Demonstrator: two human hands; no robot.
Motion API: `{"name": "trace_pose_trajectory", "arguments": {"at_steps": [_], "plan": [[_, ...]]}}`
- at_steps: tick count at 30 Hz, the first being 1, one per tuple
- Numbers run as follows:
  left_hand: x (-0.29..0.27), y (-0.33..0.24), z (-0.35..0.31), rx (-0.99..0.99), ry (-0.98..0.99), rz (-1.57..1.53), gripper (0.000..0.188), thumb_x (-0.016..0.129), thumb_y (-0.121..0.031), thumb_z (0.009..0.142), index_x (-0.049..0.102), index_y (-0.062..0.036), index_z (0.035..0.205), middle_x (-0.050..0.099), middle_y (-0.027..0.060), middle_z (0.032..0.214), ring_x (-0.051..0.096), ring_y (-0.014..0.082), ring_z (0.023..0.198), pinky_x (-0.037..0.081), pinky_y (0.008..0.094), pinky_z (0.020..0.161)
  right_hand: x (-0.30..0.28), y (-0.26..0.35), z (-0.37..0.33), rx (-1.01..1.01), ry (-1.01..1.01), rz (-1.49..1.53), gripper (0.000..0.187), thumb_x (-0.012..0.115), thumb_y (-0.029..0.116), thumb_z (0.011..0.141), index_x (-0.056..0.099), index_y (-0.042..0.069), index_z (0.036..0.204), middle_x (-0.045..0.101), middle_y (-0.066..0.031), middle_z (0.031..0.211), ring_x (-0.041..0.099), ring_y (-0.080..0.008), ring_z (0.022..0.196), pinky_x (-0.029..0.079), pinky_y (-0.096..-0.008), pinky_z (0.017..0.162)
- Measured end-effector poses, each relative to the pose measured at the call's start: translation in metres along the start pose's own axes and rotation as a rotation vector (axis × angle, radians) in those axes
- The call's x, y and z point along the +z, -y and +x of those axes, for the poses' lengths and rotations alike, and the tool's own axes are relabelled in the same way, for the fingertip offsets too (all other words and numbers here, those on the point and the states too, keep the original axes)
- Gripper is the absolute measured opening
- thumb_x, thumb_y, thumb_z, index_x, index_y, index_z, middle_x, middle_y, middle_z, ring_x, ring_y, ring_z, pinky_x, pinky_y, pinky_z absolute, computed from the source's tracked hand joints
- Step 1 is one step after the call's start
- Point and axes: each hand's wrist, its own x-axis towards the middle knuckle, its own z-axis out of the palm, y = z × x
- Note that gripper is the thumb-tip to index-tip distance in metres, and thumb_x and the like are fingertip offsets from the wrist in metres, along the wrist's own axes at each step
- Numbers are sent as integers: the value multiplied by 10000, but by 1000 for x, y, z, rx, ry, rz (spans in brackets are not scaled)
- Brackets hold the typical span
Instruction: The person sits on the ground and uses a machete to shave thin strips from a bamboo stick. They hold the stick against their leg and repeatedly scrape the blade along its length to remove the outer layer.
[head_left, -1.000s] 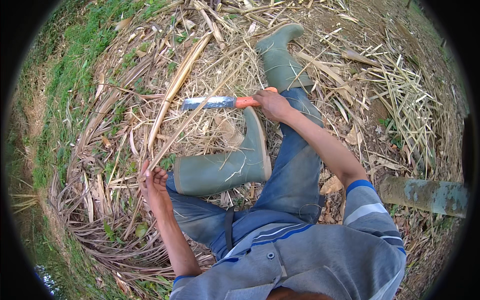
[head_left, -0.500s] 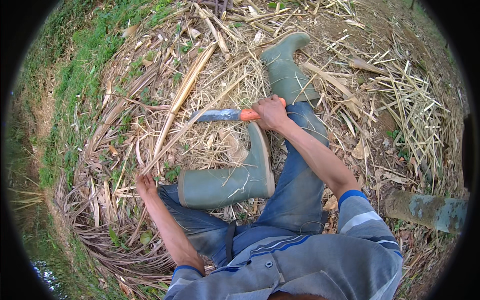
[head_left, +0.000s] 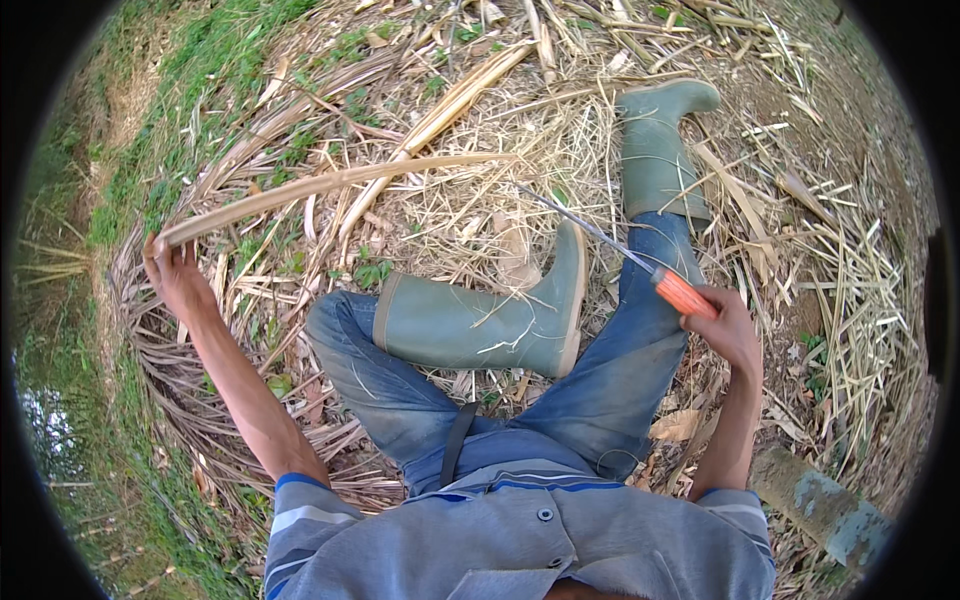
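My left hand, reaching out at the left, has its fingers closed on the near end of a long, flat, tan dry stalk. The stalk stretches rightward over the ground litter, its far end near the middle. In my right hand is a machete, gripped by its orange handle above my right thigh. Its blade points up and left, seen nearly edge-on, the tip close to the stalk's far end but apart from it.
I sit with legs bent, in green rubber boots; one boot lies sideways before me, the other extends forward. Thin pale strips lie heaped at the right. Another split stalk rests ahead. A log lies at lower right, grass at left.
My left hand has moved outward to the left and up, swinging the stalk's end with it. My right hand has drawn back toward me and right, turning the machete's blade edge-on.
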Motion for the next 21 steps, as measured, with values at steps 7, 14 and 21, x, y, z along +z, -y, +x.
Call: {"name": "trace_pose_trajectory", "arguments": {"at_steps": [7,14,21], "plan": [[68,0,-11,159,58,-379,226,286,-241,1016,374,-98,1169,554,139,900,582,232,851,525,393,801,65,35,-59,22,-17,687,354,710,139,785,614,-28,1082,594,-27,747,538,-79,613,447,-218,577],[146,-4,-26,219,-9,-513,393,352,-454,994,464,-87,913,445,-2,615,441,123,494,420,264,456,87,128,-40,-201,160,681,343,705,178,803,560,-9,1051,558,-30,776,520,-85,677,444,-241,604],[193,9,-56,179,111,-461,566,378,-680,891,476,-131,793,367,-24,576,380,96,486,343,262,442,95,160,-9,-521,-140,665,374,706,202,796,541,-18,1049,524,-41,734,477,-105,664,424,-281,610]]}}
